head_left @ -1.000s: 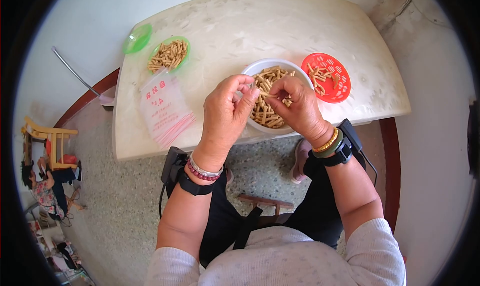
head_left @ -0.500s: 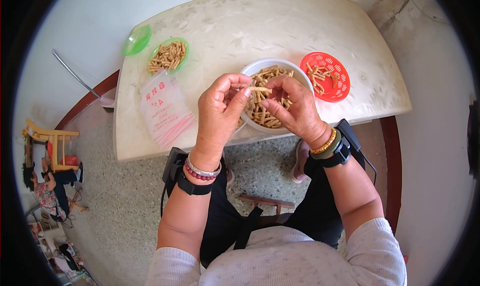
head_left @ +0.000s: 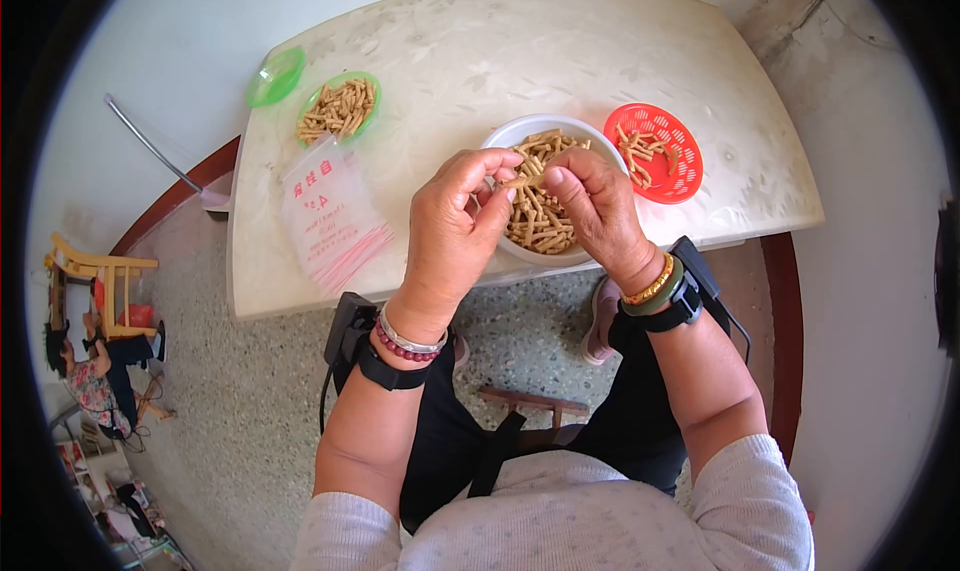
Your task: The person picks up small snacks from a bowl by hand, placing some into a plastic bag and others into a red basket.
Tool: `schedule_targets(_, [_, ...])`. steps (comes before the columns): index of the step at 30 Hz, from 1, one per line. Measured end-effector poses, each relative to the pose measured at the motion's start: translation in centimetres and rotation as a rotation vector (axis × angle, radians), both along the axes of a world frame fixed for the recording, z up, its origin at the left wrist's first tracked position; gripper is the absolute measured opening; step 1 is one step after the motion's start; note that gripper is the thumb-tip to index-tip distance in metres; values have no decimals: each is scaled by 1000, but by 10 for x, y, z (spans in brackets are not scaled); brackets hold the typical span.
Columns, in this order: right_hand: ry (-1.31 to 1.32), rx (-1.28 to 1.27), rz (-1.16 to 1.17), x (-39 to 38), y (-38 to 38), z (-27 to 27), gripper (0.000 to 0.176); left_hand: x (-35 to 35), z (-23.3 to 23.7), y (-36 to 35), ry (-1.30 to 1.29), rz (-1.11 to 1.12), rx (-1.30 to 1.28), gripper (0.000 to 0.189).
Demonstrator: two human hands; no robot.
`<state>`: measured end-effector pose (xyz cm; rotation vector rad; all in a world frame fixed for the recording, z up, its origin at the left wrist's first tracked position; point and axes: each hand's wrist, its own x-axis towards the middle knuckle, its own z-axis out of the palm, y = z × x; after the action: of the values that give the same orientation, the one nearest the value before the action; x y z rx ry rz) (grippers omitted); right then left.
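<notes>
A short tan stick (head_left: pixel 522 182), root-like in look, is pinched at one end by my left hand (head_left: pixel 450 226) and at the other by my right hand (head_left: pixel 600 211). Both hands hover over the near part of a white bowl (head_left: pixel 543 120) filled with similar sticks (head_left: pixel 541 226). My left fingers are curled, thumb against fingertips. On my right hand the thumb presses the stick against the bent forefinger. To the right of the bowl, a red slotted basket (head_left: pixel 692 171) holds several sticks.
Left on the table (head_left: pixel 480 46) lies a printed clear plastic bag (head_left: pixel 325 216). Behind it are a green plate (head_left: pixel 376 99) heaped with sticks and another green dish (head_left: pixel 276 78). A person (head_left: pixel 95 386) sits near a wooden chair (head_left: pixel 128 271) at far left.
My left hand has shifted slightly right, closer to my right hand. My right thumb has moved up onto the stick, and less of the stick shows between the hands.
</notes>
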<state>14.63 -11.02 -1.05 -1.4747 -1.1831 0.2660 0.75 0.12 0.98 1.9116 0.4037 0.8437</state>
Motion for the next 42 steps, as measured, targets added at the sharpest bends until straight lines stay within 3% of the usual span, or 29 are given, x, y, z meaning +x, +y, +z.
schedule_targets(6, [-29,29,-142,-1,-1,9,10,-17,-2,21,201,189,243,34])
schedule_targets(8, [-241,44,-101,1,0,12,7,-24,-3,25,475,140,242,30])
schedule_targets(15, [-638,-3,-30,-10,21,1,12,-21,-21,33,434,214,235,12])
schedule_targets(19, [-673,55,-33,-18,37,-4,15,-13,-29,39,302,244,167,7])
schedule_targets(21, [-462,-37,-34,-20,40,-1,17,-9,-29,41,291,254,141,7])
schedule_targets(23, [-352,-31,-102,-14,39,-1,18,-6,-29,43,249,244,-137,8])
schedule_targets(25, [-133,-47,-197,-3,36,-5,16,-2,-22,42,201,236,-243,7])
schedule_targets(29, [-144,-170,-316,21,23,-5,14,3,-20,47,-49,195,-477,7])
schedule_targets(35, [-229,-368,-294,41,12,-12,15,-5,-17,43,-182,155,-605,8])
schedule_targets(36, [-250,-429,-255,43,12,-16,15,-5,-19,44,-181,157,-604,8])
schedule_targets(38, [-338,-498,-228,41,13,-22,15,-6,-22,46,89,186,-513,8])
schedule_targets(42, [-547,-585,-230,37,27,-39,17,-8,-26,43,232,192,-343,13])
